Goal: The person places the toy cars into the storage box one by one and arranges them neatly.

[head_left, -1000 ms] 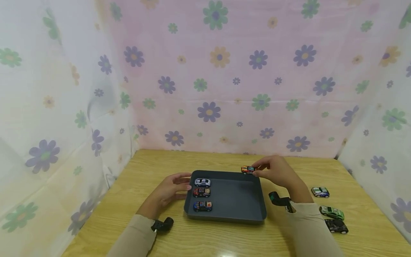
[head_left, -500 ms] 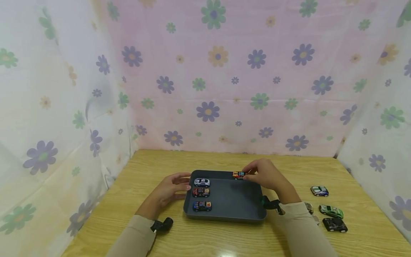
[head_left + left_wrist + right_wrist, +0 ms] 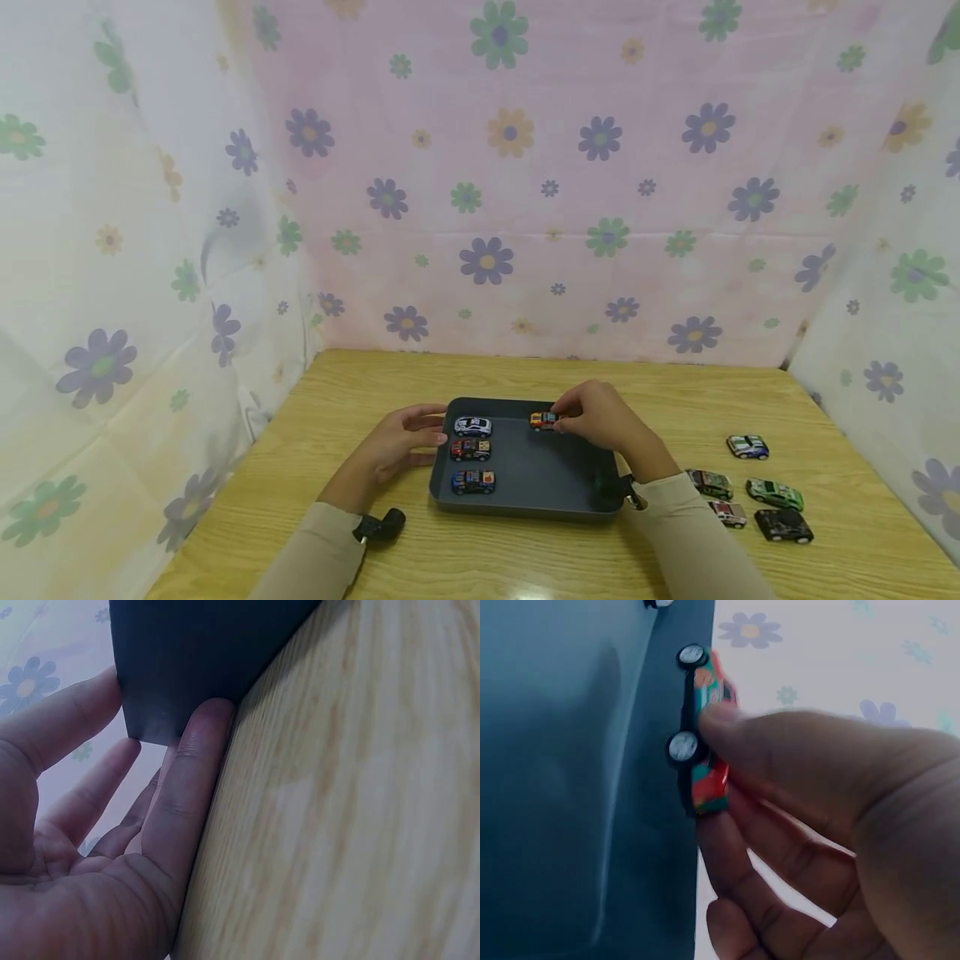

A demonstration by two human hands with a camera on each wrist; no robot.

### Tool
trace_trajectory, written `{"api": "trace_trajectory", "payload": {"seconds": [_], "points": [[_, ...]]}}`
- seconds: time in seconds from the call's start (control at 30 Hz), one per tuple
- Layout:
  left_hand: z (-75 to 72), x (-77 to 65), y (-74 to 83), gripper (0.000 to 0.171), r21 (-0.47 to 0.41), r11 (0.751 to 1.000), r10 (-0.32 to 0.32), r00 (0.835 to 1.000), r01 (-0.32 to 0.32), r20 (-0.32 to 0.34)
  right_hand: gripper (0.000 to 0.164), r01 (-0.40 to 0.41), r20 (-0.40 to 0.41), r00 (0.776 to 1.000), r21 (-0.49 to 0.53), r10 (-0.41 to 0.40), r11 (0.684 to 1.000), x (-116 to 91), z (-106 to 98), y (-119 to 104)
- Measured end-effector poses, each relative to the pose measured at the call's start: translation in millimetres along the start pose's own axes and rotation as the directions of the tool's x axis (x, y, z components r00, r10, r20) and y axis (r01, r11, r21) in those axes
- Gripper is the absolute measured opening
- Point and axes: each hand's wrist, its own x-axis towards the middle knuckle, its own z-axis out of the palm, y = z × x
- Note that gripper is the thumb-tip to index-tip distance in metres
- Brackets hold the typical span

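My right hand (image 3: pixel 602 414) pinches a toy car (image 3: pixel 544 421), red, yellow and teal, between thumb and fingers, over the far part of a dark grey tray (image 3: pixel 540 515). In the right wrist view the toy car (image 3: pixel 705 742) shows its wheels towards the tray floor (image 3: pixel 547 825). My left hand (image 3: pixel 397 446) rests at the tray's left side. The left wrist view shows its extended fingers (image 3: pixel 187 780) touching the tray's outer wall (image 3: pixel 187 667). Inside the tray, along the left, stand a white toy car (image 3: pixel 472 427), a red-and-black one (image 3: pixel 470 450) and a blue one (image 3: pixel 473 482).
Right of the tray, several more toy cars stand on the wooden table (image 3: pixel 390 558): a white-and-blue car (image 3: pixel 747 447), a green car (image 3: pixel 775 493), a black car (image 3: pixel 783 526) and others beside my right sleeve (image 3: pixel 693 533). A flowered curtain (image 3: pixel 555 208) surrounds the table.
My right hand has carried the toy car left and nearer to me, from above the tray's far right rim to over its inside. The left hand has stayed in place.
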Motion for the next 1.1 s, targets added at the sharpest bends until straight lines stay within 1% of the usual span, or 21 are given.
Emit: {"api": "trace_trajectory", "payload": {"seconds": [0.13,0.3,0.5,0.73,1.0,1.1], "points": [[0.1,-0.7,0.5,0.067,0.007,1.000,0.002,1.000,-0.002,0.000,0.018,-0.030,-0.009,1.000,-0.028,0.030,0.999,0.8,5.0,-2.6],[1.0,-1.0,1.8,0.068,0.008,1.000,0.003,1.000,-0.003,0.012,0.016,-0.049,-0.019,0.999,-0.060,0.048,0.997,1.6,9.5,-5.2],[1.6,-1.4,2.0,0.071,0.005,1.000,0.001,1.000,-0.001,0.018,0.016,-0.055,-0.033,0.998,-0.060,0.053,0.997,1.8,15.1,-6.3],[1.6,-1.0,0.8,0.070,-0.006,1.000,-0.002,1.000,0.002,0.012,0.016,-0.052,-0.048,0.998,-0.079,0.049,0.996,3.6,24.1,-4.4],[2.1,-1.0,0.4,0.070,0.000,1.000,-0.005,1.000,0.005,0.004,0.016,-0.093,-0.049,0.995,-0.071,0.089,0.993,4.2,29.0,-4.4],[2.0,-1.4,0.8,0.070,0.004,1.000,0.000,1.000,0.000,0.007,0.016,-0.091,-0.051,0.995,-0.074,0.088,0.993,4.1,29.8,-4.3]]}}
